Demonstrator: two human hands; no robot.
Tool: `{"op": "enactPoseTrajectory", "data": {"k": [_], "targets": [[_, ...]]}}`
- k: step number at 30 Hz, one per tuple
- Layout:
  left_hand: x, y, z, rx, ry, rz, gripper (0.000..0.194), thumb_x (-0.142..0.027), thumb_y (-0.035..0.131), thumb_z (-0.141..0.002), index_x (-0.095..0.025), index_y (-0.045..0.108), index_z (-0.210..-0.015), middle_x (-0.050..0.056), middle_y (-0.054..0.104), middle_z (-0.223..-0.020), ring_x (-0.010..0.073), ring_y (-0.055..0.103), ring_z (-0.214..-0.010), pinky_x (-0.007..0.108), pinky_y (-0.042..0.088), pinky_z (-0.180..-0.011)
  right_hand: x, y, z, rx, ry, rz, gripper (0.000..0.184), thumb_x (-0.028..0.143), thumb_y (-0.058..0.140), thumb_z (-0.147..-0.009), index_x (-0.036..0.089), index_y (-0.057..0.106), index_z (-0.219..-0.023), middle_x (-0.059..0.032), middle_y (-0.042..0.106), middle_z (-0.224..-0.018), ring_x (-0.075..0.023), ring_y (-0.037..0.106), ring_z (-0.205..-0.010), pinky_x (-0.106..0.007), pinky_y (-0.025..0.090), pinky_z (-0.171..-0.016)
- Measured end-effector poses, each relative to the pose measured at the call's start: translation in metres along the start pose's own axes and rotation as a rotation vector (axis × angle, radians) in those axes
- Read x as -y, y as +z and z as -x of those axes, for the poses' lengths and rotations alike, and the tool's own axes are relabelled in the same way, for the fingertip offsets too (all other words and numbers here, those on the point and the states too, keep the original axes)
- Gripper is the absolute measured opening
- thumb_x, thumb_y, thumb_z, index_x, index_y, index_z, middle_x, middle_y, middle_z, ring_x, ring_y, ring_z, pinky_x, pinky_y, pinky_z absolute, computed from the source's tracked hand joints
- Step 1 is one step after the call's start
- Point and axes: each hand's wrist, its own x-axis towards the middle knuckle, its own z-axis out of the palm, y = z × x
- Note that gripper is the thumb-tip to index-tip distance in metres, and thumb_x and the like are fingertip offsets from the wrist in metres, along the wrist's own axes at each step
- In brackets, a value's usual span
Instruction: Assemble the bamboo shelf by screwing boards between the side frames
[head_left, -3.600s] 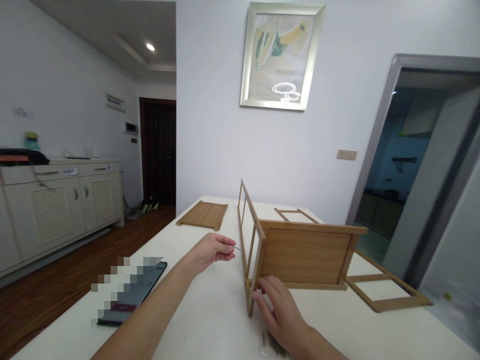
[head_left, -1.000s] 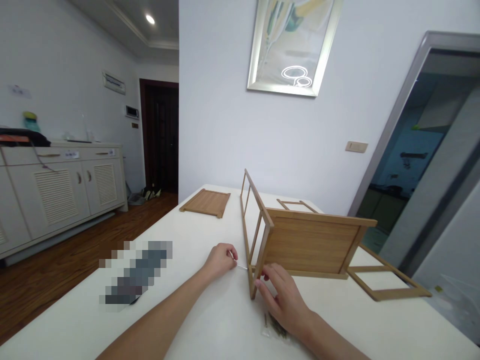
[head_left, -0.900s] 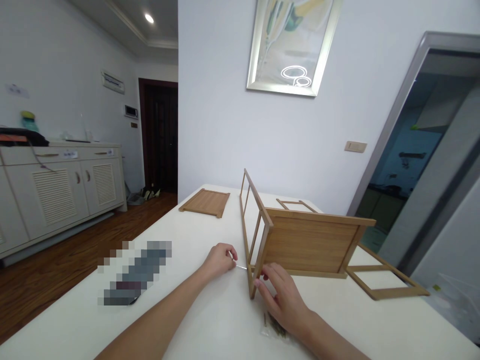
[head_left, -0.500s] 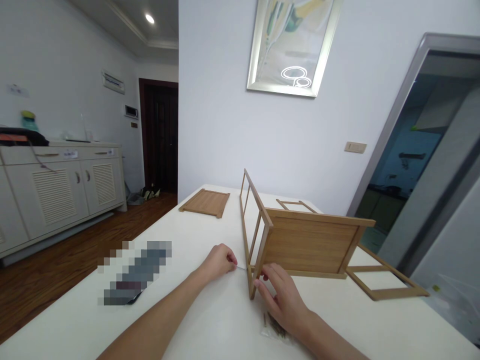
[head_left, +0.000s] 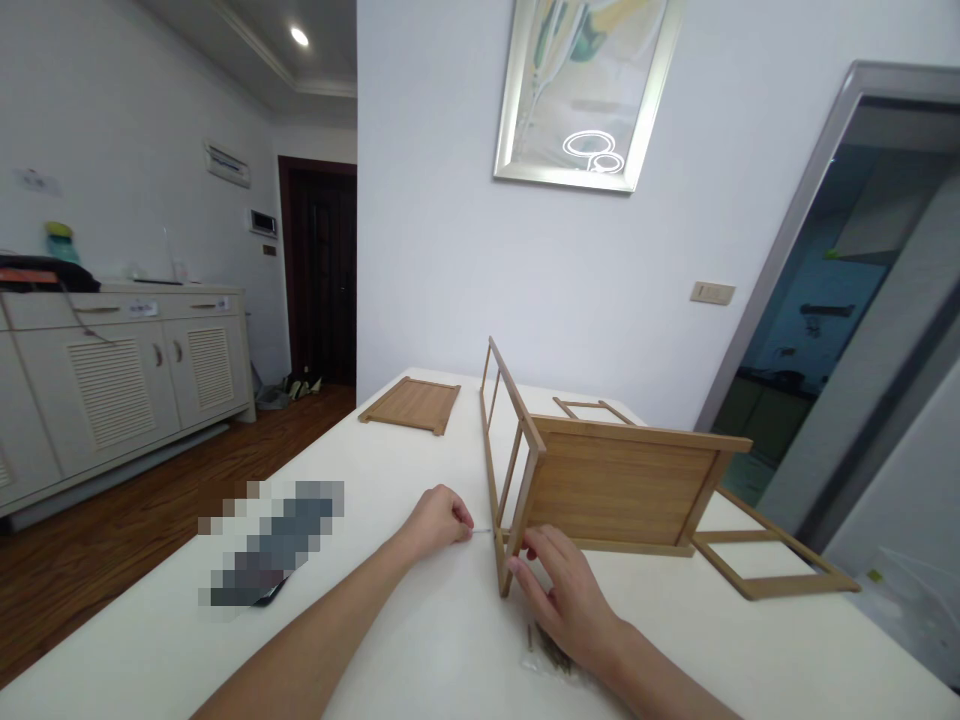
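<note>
A thin rod (head_left: 481, 530) is pinched by the left hand (head_left: 436, 522) — beyond it, a wooden frame (head_left: 525, 490) is touched by the right hand (head_left: 568, 592), closure unclear.

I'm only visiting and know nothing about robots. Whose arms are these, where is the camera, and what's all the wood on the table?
There's no machine here: these are a person's two bare hands. One camera, worn on that person's head, looks forward and down. The left hand pinches a thin rod that reaches toward an upright wooden frame. The right hand is at the frame's other side; how firmly it grips is unclear. A wooden panel stands on edge beside the frame. On the white table also lie a second panel, two open frames, and a clear bag with small dark pieces, partly behind the right hand. The item at left is pixelated.
</note>
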Motion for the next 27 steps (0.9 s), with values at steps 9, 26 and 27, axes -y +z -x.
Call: {"op": "enactPoseTrajectory", "data": {"k": [9, 26, 27], "targets": [[0.007, 0.001, -0.003, 0.088, -0.024, 0.094, 0.016, -0.016, 0.072, -0.058, -0.012, 0.077, -0.072, 0.002, 0.066, -0.056, 0.0109, 0.052, -0.050, 0.022, 0.037, -0.048, 0.000, 0.001, 0.000, 0.020, 0.020, -0.006, 0.011, 0.024, 0.051, -0.095, 0.022, 0.051, -0.106, -0.0056, 0.060, -0.088, -0.0201, 0.057, -0.080, -0.034, 0.048, -0.069], [0.016, 0.004, -0.009, 0.103, 0.000, 0.113, 0.020, -0.019, 0.073, -0.058, -0.012, 0.078, -0.075, 0.002, 0.067, -0.057, 0.0112, 0.054, -0.052, 0.022, 0.040, -0.051, 0.006, -0.003, -0.005, 0.387, 0.162, 0.087, 0.016, 0.037, 0.055, -0.092, 0.021, 0.057, -0.091, -0.0065, 0.063, -0.092, -0.0244, 0.057, -0.091, -0.043, 0.044, -0.086], [0.017, 0.005, -0.010, 0.106, 0.003, 0.117, 0.019, -0.018, 0.072, -0.058, -0.011, 0.077, -0.075, 0.002, 0.067, -0.056, 0.0111, 0.054, -0.051, 0.022, 0.040, -0.051, 0.006, -0.004, -0.005, 0.399, 0.170, 0.080, 0.016, 0.037, 0.056, -0.091, 0.021, 0.058, -0.091, -0.0063, 0.064, -0.092, -0.0246, 0.057, -0.091, -0.043, 0.043, -0.086]]}}
